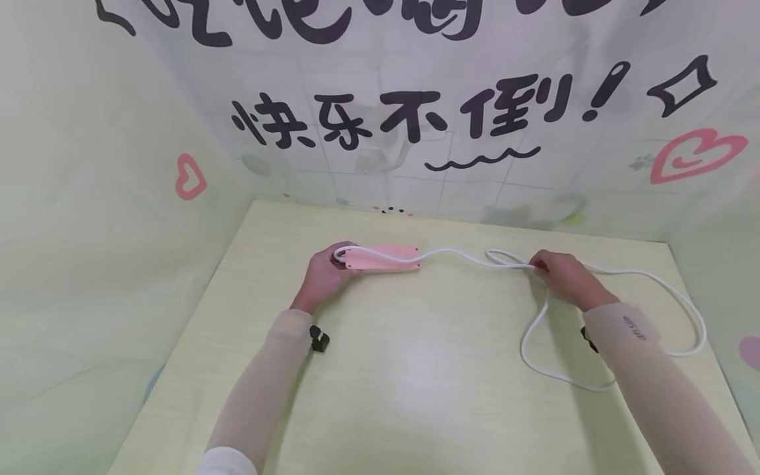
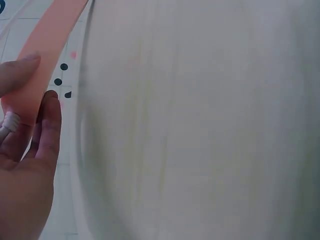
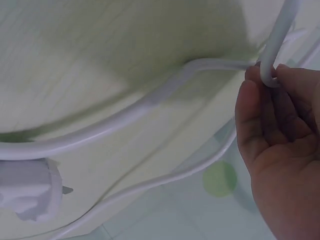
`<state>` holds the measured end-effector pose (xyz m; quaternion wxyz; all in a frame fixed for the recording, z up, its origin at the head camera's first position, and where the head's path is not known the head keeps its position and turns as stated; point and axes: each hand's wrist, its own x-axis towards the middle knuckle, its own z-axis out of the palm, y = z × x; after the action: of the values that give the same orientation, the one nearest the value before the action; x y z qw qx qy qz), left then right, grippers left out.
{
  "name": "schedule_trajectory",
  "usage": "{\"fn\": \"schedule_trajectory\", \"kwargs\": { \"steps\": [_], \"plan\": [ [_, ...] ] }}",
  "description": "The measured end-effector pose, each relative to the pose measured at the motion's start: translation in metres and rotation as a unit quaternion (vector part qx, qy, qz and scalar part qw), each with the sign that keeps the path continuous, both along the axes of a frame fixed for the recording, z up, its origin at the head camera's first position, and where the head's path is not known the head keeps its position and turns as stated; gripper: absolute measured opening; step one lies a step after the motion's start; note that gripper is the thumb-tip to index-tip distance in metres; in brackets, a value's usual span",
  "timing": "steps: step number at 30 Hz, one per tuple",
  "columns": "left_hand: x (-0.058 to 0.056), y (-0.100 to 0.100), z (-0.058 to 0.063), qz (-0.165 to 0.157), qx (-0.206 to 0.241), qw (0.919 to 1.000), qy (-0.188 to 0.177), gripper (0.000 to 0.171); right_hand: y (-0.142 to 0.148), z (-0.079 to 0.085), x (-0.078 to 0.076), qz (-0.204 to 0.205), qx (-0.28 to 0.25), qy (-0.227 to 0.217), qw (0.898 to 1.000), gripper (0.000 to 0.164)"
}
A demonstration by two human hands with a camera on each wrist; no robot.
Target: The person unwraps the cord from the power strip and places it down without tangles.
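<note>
At the left end of a pink power strip (image 1: 399, 251), my left hand (image 1: 325, 276) grips its body. The side with small screws at the corners faces the head view. In the left wrist view, the thumb lies on one face of the strip (image 2: 50, 40) and the fingers are at its edge, beside the white cord's ribbed collar. The white cord (image 1: 460, 254) bends back at that end and runs along the strip to my right hand (image 1: 567, 277). There the thumb and fingertips pinch it. A white plug (image 3: 25, 187) with a metal prong shows in the right wrist view.
Loose loops of cord (image 1: 683, 300) spread over the right side of the pale wooden table (image 1: 380, 369). Behind the table's far edge hangs a printed cloth (image 1: 415, 185) with black lettering. More cloth (image 1: 107, 264) closes off the left side.
</note>
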<state>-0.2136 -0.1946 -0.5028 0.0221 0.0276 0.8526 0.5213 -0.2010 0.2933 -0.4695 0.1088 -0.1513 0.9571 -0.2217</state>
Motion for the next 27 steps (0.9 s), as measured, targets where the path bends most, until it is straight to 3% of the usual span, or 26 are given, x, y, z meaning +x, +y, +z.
{"fn": "schedule_trajectory", "kwargs": {
  "steps": [6,12,15,27],
  "plan": [
    [-0.004,0.002,-0.006,0.0,-0.022,0.9996,-0.016,0.059,-0.003,-0.01,-0.003,-0.007,0.012,0.02,1.0,0.021],
    [-0.007,0.005,-0.007,-0.02,-0.107,0.9934,-0.034,0.063,-0.008,-0.015,-0.004,-0.007,0.031,-0.004,0.999,0.022],
    [-0.008,0.007,-0.005,-0.026,-0.129,0.9905,-0.039,0.065,-0.009,-0.016,-0.001,-0.017,0.035,-0.019,0.999,0.022],
    [-0.007,0.008,-0.004,-0.022,-0.112,0.9919,-0.055,0.07,-0.013,-0.019,0.005,-0.025,0.045,-0.013,0.999,0.022]
  ]
}}
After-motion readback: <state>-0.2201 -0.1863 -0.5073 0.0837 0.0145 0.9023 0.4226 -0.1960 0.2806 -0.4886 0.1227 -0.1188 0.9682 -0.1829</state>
